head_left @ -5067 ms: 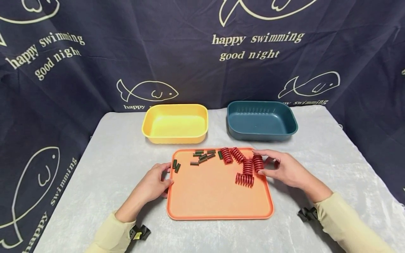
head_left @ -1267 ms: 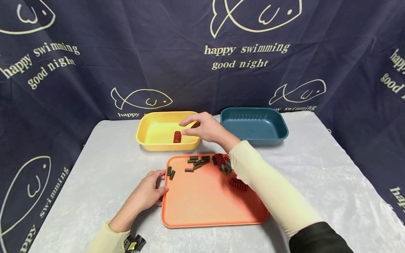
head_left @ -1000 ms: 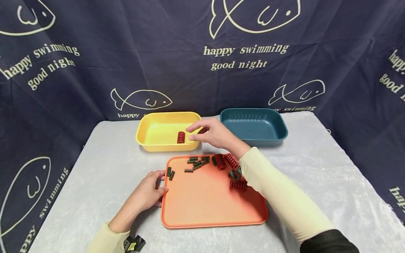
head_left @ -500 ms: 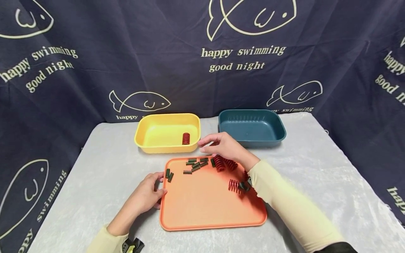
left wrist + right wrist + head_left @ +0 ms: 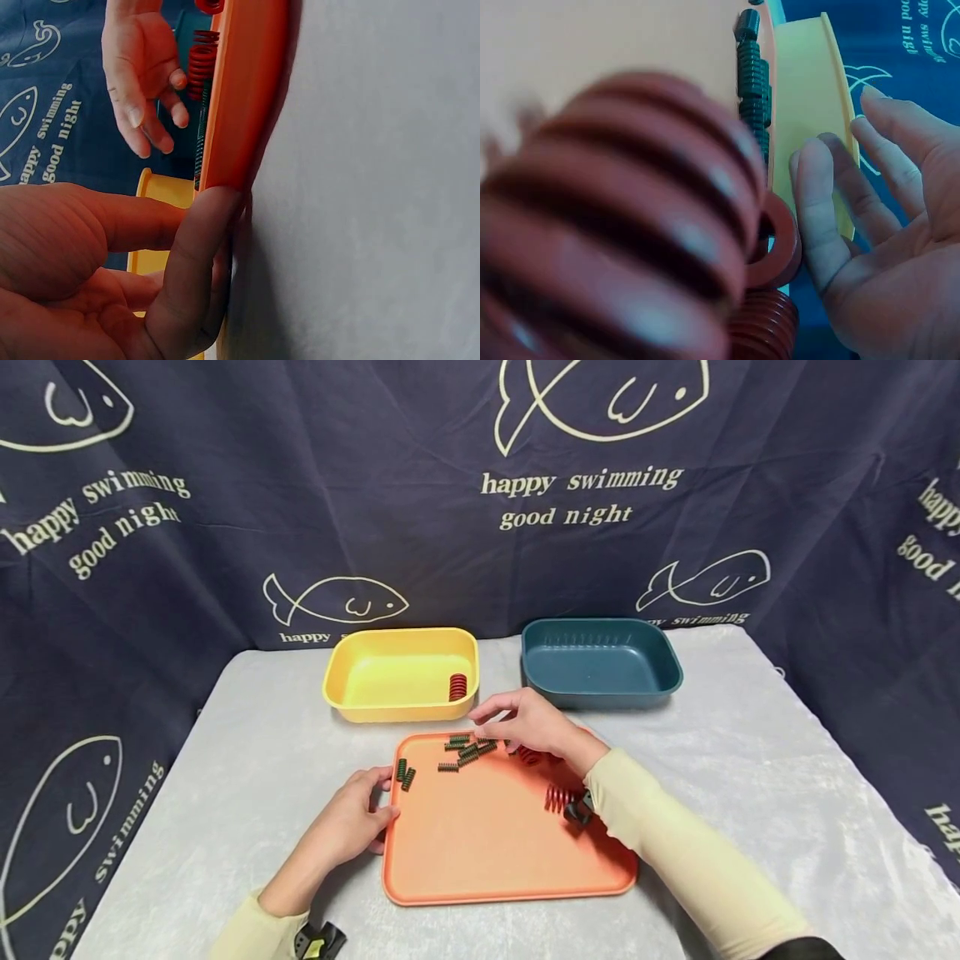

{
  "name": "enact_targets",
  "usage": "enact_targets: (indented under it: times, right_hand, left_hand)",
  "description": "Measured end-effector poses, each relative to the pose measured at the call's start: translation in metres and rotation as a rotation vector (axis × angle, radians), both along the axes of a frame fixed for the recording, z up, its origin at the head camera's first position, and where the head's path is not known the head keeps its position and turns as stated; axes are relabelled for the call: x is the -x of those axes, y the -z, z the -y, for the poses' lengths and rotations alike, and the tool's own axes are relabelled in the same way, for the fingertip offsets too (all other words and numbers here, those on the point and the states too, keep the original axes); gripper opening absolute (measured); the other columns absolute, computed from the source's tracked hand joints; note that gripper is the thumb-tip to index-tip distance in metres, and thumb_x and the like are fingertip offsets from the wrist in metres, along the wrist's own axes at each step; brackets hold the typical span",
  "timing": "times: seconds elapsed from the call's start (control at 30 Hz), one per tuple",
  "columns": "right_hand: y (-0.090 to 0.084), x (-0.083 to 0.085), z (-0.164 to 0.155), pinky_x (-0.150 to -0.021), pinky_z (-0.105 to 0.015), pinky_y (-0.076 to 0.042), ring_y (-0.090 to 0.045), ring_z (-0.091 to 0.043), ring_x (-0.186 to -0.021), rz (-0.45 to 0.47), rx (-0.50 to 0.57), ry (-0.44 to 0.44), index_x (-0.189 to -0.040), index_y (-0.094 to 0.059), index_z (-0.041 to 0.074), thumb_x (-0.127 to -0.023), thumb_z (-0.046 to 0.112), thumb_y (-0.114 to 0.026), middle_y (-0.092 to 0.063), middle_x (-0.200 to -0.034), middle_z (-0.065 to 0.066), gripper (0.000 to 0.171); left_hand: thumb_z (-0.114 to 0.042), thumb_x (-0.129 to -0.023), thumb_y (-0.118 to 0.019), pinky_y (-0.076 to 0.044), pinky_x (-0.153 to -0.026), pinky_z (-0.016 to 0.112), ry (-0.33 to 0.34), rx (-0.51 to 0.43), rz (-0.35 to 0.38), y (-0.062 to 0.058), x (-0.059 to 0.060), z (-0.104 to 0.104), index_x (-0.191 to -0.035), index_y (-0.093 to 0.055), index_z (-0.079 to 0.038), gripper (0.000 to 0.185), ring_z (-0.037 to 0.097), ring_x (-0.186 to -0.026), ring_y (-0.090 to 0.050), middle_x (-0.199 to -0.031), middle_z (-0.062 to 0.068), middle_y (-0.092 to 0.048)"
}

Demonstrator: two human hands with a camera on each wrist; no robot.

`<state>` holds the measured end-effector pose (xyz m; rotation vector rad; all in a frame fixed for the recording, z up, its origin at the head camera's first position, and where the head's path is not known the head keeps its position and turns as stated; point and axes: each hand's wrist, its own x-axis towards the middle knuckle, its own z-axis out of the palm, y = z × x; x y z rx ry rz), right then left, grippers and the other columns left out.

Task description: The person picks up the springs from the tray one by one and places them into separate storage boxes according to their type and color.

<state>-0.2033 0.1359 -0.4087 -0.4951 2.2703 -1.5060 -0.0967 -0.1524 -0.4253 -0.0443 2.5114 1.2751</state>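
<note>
Red spring [image 5: 457,687] now in yellow bin [image 5: 401,715], right grip [image 5: 528,723] back near orange tray [image 5: 487,843]

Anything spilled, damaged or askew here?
Nothing stands out. Green springs and red springs lie on the orange tray, one red spring inside the yellow bin; no visible damage. The right hand partly blocks the tray.

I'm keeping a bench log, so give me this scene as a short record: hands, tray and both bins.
Left hand: grips the left edge of the orange tray
Right hand: holds nothing, near the tray's far edge
Tray contents: small green coil springs at far and left sides; larger red coil springs rightward, partly hidden
Yellow bin: one red coil spring inside, near its right end
Teal bin: right of the yellow bin, apart from it
</note>
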Motion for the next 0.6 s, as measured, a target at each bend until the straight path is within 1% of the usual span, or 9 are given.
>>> enact_targets:
  times: [0.1, 0.17, 0.3, 0.33, 0.37, 0.47, 0.5, 0.6]
  right_hand:
    - [-0.002, 0.0, -0.005, -0.049, -0.031, -0.057, -0.064, -0.037, -0.059, -0.073, -0.072, 0.011, -0.115, -0.077, 0.003, -0.09, 0.009, -0.081, -0.076, -0.106, -0.007, 0.026]
    - [-0.002, -0.001, -0.008, -0.054, -0.029, -0.058, -0.067, -0.032, -0.064, -0.133, -0.126, 0.012, -0.112, -0.078, 0.003, -0.09, 0.007, -0.08, -0.076, -0.104, -0.006, 0.023]
    - [-0.002, -0.001, -0.009, -0.07, -0.026, -0.059, -0.07, -0.02, -0.078, -0.218, -0.224, 0.013, -0.107, -0.08, 0.006, -0.088, 0.002, -0.077, -0.077, -0.097, -0.001, 0.02]
    - [-0.002, -0.001, -0.008, -0.073, -0.025, -0.058, -0.069, -0.017, -0.08, -0.233, -0.245, 0.014, -0.106, -0.08, 0.007, -0.088, 0.001, -0.076, -0.077, -0.096, 0.0, 0.02]
    - [-0.002, -0.001, -0.008, -0.074, -0.026, -0.058, -0.069, -0.015, -0.079, -0.243, -0.264, 0.011, -0.106, -0.08, 0.008, -0.088, 0.001, -0.076, -0.077, -0.095, 0.001, 0.02]
    - [-0.001, -0.001, -0.004, -0.071, -0.028, -0.057, -0.067, -0.013, -0.07, -0.255, -0.316, 0.008, -0.104, -0.081, 0.01, -0.087, 0.0, -0.076, -0.077, -0.094, 0.002, 0.021]
    - [0.0, -0.001, -0.003, -0.071, -0.028, -0.057, -0.067, -0.011, -0.069, -0.262, -0.337, 0.007, -0.104, -0.081, 0.012, -0.087, 0.0, -0.076, -0.077, -0.094, 0.004, 0.021]
    - [-0.001, -0.003, 0.002, -0.074, -0.029, -0.056, -0.066, -0.01, -0.072, -0.288, -0.402, 0.011, -0.102, -0.082, 0.016, -0.086, 0.001, -0.077, -0.077, -0.094, 0.008, 0.022]
  left_hand:
    - [0.007, -0.092, -0.071, -0.06, -0.045, 0.033, 0.001, -0.001, -0.006, -0.001, 0.0, 0.0, -0.147, -0.05, 0.0, 0.059, 0.021, -0.056, -0.061, -0.108, 0.015, -0.048]
    - [0.007, -0.092, -0.071, -0.06, -0.045, 0.033, 0.004, 0.001, -0.006, -0.002, -0.001, 0.0, -0.147, -0.05, 0.0, 0.059, 0.021, -0.056, -0.06, -0.107, 0.015, -0.047]
    - [0.007, -0.092, -0.071, -0.06, -0.045, 0.033, 0.003, 0.003, -0.005, -0.002, 0.0, 0.0, -0.147, -0.05, 0.0, 0.059, 0.021, -0.056, -0.06, -0.106, 0.015, -0.047]
    - [0.006, -0.092, -0.071, -0.06, -0.045, 0.033, 0.004, 0.004, -0.006, -0.002, 0.0, 0.0, -0.147, -0.05, 0.0, 0.059, 0.021, -0.056, -0.06, -0.106, 0.015, -0.047]
    - [0.007, -0.092, -0.071, -0.06, -0.045, 0.033, 0.003, 0.003, -0.007, -0.002, 0.0, 0.0, -0.147, -0.05, 0.0, 0.059, 0.021, -0.056, -0.06, -0.106, 0.015, -0.047]
    - [0.007, -0.092, -0.071, -0.06, -0.045, 0.034, 0.0, -0.004, -0.007, -0.001, 0.0, -0.001, -0.147, -0.05, -0.001, 0.059, 0.022, -0.057, -0.06, -0.107, 0.015, -0.047]
    - [0.007, -0.092, -0.071, -0.061, -0.045, 0.034, -0.001, -0.006, -0.006, -0.001, 0.0, -0.001, -0.147, -0.05, -0.001, 0.059, 0.022, -0.057, -0.06, -0.107, 0.015, -0.047]
    - [0.007, -0.093, -0.071, -0.061, -0.046, 0.034, -0.003, -0.006, 0.0, -0.001, -0.001, -0.001, -0.147, -0.05, -0.001, 0.059, 0.022, -0.058, -0.06, -0.108, 0.015, -0.047]
